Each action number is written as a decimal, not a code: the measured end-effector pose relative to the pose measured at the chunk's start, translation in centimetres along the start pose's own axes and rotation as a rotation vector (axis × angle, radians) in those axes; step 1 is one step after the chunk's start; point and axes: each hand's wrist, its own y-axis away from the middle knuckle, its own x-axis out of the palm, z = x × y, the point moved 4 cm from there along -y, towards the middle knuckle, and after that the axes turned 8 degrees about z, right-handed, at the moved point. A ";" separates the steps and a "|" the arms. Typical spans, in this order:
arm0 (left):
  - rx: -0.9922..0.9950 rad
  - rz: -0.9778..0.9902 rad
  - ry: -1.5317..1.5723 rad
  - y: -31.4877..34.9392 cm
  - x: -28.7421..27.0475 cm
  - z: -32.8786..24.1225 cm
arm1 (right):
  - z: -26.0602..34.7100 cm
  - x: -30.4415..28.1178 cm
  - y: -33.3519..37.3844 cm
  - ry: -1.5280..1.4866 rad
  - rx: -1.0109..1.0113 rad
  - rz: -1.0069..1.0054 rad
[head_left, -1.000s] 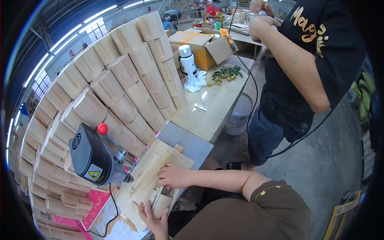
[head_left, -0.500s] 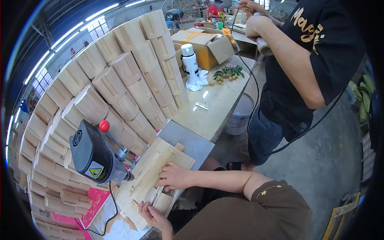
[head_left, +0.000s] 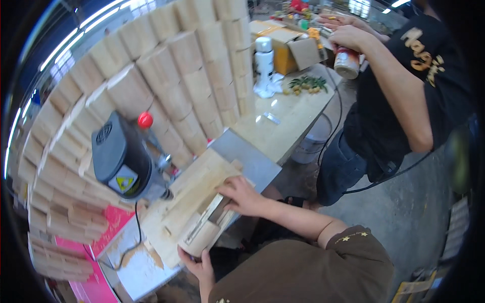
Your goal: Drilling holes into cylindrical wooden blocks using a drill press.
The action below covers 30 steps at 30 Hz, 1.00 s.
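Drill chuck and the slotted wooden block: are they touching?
Apart. The head view shows bare board between the drill chuck and the slotted wooden block.

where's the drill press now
Left of centre in the head view, the drill press stands in front of stacked wooden blocks, above and left of the left hand.

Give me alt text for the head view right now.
A person's left hand and right hand hold the ends of a slotted wooden piece on a board beside a drill press. Stacked wooden blocks rise behind; nearby, another person holds a can.
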 end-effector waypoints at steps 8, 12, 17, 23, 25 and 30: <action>0.258 -0.065 -0.763 -1.3 0.1 -0.7 | -0.8 0.3 0.8 0.021 0.058 0.021; 0.215 -0.086 -0.670 -1.8 -0.5 -0.5 | -0.5 0.9 -0.2 0.049 0.071 0.037; 0.260 -0.038 -0.734 -3.9 0.4 -1.6 | -1.7 0.4 -1.9 0.230 0.072 0.019; 0.124 0.003 -0.796 -7.6 0.8 -0.2 | -4.2 0.8 -4.3 0.185 0.221 0.059; 0.134 -0.026 -0.803 -8.9 0.4 0.5 | -4.4 1.6 -5.4 0.019 0.278 0.066; 0.190 -0.022 -0.772 -10.4 -2.4 1.7 | -4.2 3.9 -6.1 0.009 0.204 0.060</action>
